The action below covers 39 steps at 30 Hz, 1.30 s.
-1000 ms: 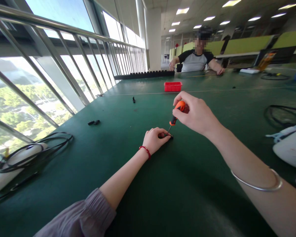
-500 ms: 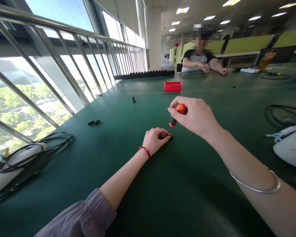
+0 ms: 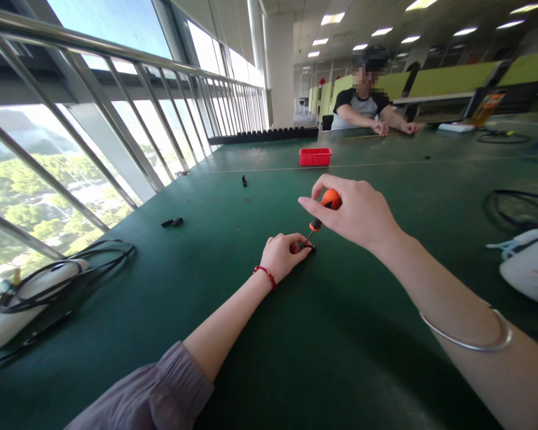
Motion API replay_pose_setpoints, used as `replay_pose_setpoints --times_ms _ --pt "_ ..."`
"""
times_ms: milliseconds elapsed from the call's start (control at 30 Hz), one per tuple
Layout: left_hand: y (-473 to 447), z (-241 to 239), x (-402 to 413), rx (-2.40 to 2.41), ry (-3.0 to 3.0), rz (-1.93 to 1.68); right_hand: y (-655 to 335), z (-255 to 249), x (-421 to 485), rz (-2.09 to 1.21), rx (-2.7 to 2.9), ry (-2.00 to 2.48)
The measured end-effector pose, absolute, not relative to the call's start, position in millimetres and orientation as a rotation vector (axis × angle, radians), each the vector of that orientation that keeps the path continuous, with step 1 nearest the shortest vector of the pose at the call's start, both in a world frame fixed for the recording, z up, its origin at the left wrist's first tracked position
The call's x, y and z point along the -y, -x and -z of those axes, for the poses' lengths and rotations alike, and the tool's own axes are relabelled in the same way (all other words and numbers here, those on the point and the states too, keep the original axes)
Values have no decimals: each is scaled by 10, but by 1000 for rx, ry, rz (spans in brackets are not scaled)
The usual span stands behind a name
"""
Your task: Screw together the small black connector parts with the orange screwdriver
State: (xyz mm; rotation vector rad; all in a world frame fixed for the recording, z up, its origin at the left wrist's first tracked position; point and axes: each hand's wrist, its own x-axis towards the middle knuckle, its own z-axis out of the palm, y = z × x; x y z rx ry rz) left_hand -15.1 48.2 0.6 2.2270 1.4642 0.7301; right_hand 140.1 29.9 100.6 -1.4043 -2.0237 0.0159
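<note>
My right hand is closed around the orange and black handle of a screwdriver, with the thumb stretched out along one side. The screwdriver leans, its thin shaft pointing down to a small black part on the green table. My left hand pinches that black part against the tabletop between thumb and fingers. Most of the part is hidden by the fingers, so its exact kind does not show. Whether the tip sits in a screw is too small to tell.
A red bin stands beyond my hands on the green table. Small black pieces lie at left, another farther back. A long black rack lies behind. Cables sit at left. Another person sits across.
My right thumb has lifted and straightened away from the screwdriver handle. The left hand stays in place. Across the table, the other person's hands have shifted slightly.
</note>
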Motion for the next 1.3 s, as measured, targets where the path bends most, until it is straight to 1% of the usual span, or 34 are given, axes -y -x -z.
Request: replay_pose_setpoints --times_ms 800,1300 --pt "164 17 -510 -1442 -2204 -752 -1379 -1019 -272 -97 2027 1373" --pt "166 19 -515 -1431 -2201 -750 -1378 -1004 -284 -63 2013 1420"
